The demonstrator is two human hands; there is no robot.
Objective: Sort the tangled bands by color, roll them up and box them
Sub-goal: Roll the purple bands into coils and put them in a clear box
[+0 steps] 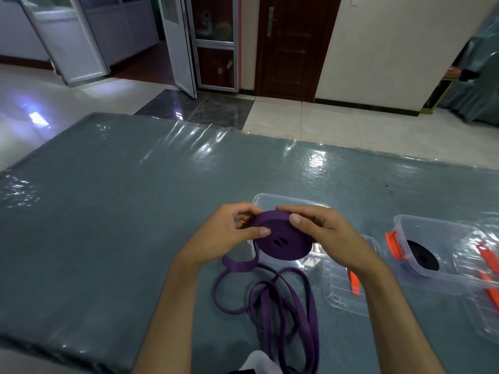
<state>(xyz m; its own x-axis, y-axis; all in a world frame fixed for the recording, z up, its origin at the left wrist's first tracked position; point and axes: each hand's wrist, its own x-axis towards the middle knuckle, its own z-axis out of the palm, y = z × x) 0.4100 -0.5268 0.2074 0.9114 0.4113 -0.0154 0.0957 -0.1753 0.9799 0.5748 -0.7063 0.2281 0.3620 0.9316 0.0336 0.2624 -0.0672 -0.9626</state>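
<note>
Two bare hands hold a half-wound purple band roll [280, 240] above a grey-green table [108, 211] under clear plastic sheeting, seen from the head camera. The left hand [229, 233] pinches the coil's rim at 9 o'clock, thumb on the flat face and fingers curled behind; the right hand [321, 230] clamps it from 3 o'clock, thumb pressed on the top edge. From the roll's lower left a loose purple tail [280, 300] drops to the tabletop and sprawls in loops toward 6 o'clock, running out of view at the bottom edge, so a good length appears left to wind.

Behind the roll, at 12 o'clock, stands an open clear plastic box [270, 202], its inside mostly hidden by the hands. Well to the right, at 3 o'clock, a second clear box [442, 238] with an orange latch [393, 245] already holds a rolled black band [422, 255]. Between them lies a clear lid [343, 292] with an orange clip [354, 283].

By this showing, sorting looks finished and one color is boxed; the purple band remains to be rolled tight and placed, probably in the box behind it, and the lids are not yet on.
</note>
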